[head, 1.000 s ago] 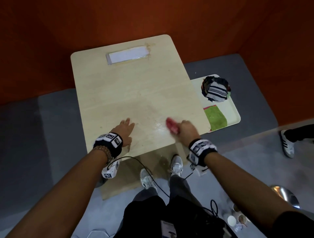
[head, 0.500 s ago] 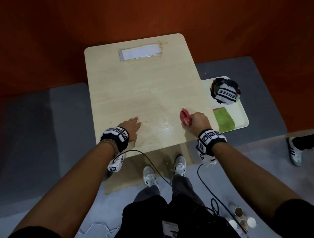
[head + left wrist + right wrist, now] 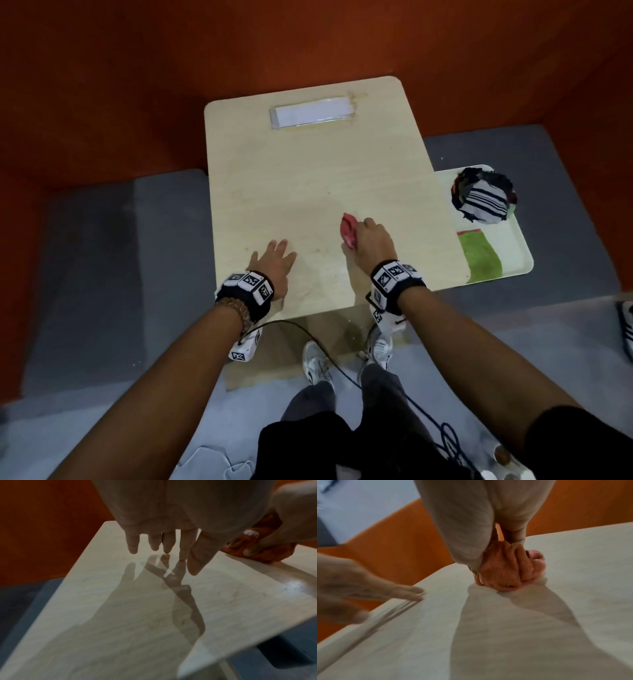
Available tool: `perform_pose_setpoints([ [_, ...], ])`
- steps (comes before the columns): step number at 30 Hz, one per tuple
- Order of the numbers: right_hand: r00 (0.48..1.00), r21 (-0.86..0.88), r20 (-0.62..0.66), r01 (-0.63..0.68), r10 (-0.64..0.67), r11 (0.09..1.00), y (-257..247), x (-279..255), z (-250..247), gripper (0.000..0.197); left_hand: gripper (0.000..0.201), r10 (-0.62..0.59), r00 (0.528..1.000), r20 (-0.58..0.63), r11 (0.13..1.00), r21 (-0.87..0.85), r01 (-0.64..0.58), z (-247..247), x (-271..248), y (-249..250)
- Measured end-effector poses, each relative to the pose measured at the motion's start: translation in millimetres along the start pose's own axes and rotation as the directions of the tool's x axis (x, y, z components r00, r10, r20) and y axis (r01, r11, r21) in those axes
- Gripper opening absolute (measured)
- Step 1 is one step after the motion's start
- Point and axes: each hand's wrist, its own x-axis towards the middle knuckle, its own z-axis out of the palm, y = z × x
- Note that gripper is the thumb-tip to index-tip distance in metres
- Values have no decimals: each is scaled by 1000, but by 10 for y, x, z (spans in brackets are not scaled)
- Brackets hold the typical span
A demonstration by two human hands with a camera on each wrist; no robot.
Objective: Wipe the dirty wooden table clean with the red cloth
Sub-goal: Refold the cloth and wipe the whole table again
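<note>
Hard to see much of the red cloth [image 3: 348,230] from the head view: most of it's tucked under the right hand [image 3: 370,240], only a bunched red edge poking out on the hand's left side. Rt wrist view is smeared w/ blur, but the cloth [image 3: 506,568] shows as a wad squeezed in curled fingers, its underside pressed on the wooden table [image 3: 308,178]. Fingertips themselves buried in the fabric, can't make them out. Left hand [image 3: 274,262] lies flat near the front edge, fingers straight and a bit spread, tips touching the wood, holding nothing; left wrist view shows those fingers [image 3: 133,543] above their shadow. Cloth sits right of center, toward the near half. Faint smudges on the top, hard to read. White tray [image 3: 513,246] half hidden behind the table's right edge.
</note>
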Motion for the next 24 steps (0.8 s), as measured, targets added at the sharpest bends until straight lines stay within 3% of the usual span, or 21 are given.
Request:
perform_pose_setpoints([
  [3, 976, 7, 63, 211, -211, 978, -428, -274, 237, 63, 75, -44, 998, -49, 999, -21, 43, 165, -25, -47],
  [7, 891, -15, 189, 424, -414, 906, -558, -427, 351, 44, 78, -69, 992, -109, 998, -3, 69, 233, -13, -95],
  [9, 890, -29, 174, 431, -421, 902, -463, -144, 298, 37, 74, -103, 987, -119, 995, 0, 104, 239, -22, -176],
  [12, 934, -47, 119, 344, -337, 938, -455, 379, 137, 35, 68, -174, 980, -96, 985, -3, 174, 249, -96, -321],
  [15, 955, -46, 87, 288, -283, 956, -576, 587, 45, 33, 65, -221, 973, -71, 975, -26, 220, 287, -197, -453],
  [19, 939, -9, 44, 343, -342, 939, -589, 217, 251, 30, 72, -240, 968, -79, 969, -86, 233, 401, -250, -513],
  [24, 833, 102, 120, 531, -540, 841, -605, -724, 587, 28, 74, -181, 981, -69, 971, -174, 167, 440, -191, -312],
])
